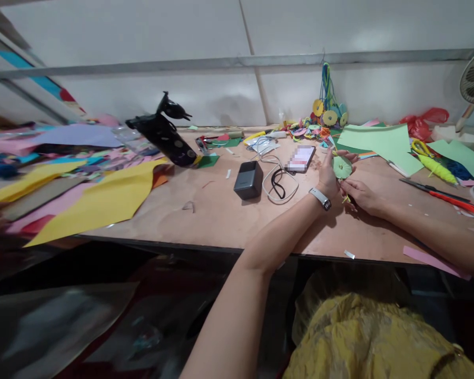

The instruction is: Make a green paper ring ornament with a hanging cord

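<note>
Between my two hands is a light green paper disc [342, 167] with yellow yarn at its upper and lower edges. My left hand [328, 176], with a watch on its wrist, holds the disc from the left with fingers curled behind it. Below the disc, my right hand [359, 193] pinches at its lower edge, where a short yellow yarn end [346, 199] sticks out. A phone [300, 159] with a lit screen lies just left of my hands. Part of my right fingertips is hidden by the left hand.
A black power bank [248, 180] and a white cable [265, 184] lie left of my arms. A dark bottle [164, 138] leans behind yellow paper [110, 197]. Orange-handled scissors [442, 197], green paper [383, 145] and yellow yarn [436, 167] lie right. Finished-looking discs [330, 117] hang on the wall.
</note>
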Demonstrator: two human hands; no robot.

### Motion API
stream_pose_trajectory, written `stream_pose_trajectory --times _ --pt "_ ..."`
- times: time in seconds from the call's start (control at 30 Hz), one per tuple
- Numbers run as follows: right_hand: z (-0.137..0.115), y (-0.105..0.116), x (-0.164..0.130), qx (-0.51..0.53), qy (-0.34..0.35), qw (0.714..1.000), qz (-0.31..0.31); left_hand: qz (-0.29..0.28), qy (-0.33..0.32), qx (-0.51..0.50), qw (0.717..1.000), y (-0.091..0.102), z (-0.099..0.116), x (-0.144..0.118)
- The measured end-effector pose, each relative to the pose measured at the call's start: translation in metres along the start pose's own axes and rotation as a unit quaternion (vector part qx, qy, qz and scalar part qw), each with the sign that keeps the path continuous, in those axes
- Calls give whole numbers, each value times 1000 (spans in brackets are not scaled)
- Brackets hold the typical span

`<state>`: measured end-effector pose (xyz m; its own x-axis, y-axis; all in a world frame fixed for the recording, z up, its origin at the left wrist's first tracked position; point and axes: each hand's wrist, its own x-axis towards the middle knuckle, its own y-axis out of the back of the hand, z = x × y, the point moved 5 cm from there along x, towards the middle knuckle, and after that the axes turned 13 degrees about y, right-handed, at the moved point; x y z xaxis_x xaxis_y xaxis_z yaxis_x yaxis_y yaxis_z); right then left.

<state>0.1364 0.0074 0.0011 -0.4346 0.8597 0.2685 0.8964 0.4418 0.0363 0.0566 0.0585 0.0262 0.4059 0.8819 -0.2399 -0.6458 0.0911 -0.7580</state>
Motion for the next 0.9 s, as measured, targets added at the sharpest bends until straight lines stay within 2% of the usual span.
stream_pose_trajectory --times 0.1,0.27,0.5,0.73,0.9 --pt "-2 -1 -1 -10 11 1000 -6 25 -61 6 998 1 6 -4" --pt "-3 -1 -1 -22 -5 999 -23 49 -49 5 998 1 6 -5" --pt "-3 1 -1 -44 1 998 -42 46 -35 -21 998 1 6 -4" --pt "-7 1 -2 -58 8 996 -63 32 -34 -6 999 1 4 -5" --pt "-6 2 -4 -58 -5 996 -71 8 -20 -21 1000 6 0 5"
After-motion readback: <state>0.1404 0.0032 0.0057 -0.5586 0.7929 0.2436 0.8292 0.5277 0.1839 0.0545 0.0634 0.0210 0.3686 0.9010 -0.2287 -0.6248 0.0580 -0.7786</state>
